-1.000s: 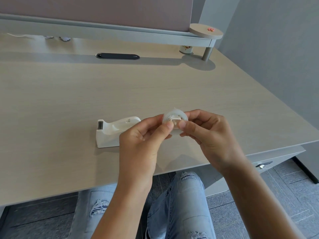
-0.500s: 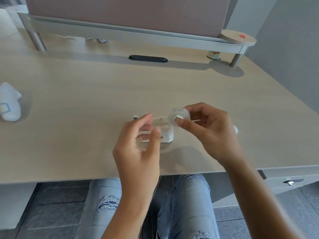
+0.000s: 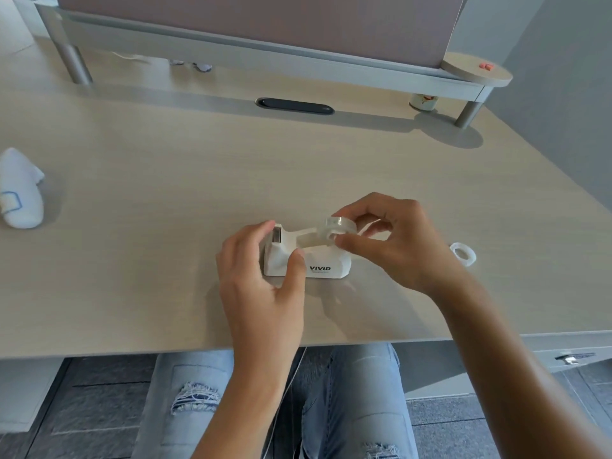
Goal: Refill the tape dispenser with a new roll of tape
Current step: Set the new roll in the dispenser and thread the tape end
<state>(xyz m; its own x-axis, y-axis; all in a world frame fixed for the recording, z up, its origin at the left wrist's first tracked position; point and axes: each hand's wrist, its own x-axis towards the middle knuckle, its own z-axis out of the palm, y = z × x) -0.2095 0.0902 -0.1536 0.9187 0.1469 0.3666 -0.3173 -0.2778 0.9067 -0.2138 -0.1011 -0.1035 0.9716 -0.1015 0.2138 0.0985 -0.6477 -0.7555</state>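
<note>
Left hand (image 3: 261,279) now gripping VIVID dispenser (image 3: 308,256), seemingly

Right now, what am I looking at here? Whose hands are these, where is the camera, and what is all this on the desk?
There is no machine here: these are a person's two bare hands, filmed by a camera worn on that person's head, looking down. That is why you see their jeans below the desk edge.

The left hand steadies a white tape dispenser standing on the desk. The right hand pinches a clear roll of tape just over the dispenser's hollow, not yet clearly seated.

Also lying on the desk: a small clear ring to the right, perhaps an empty spool, and a white object at the far left that I cannot identify.
</note>
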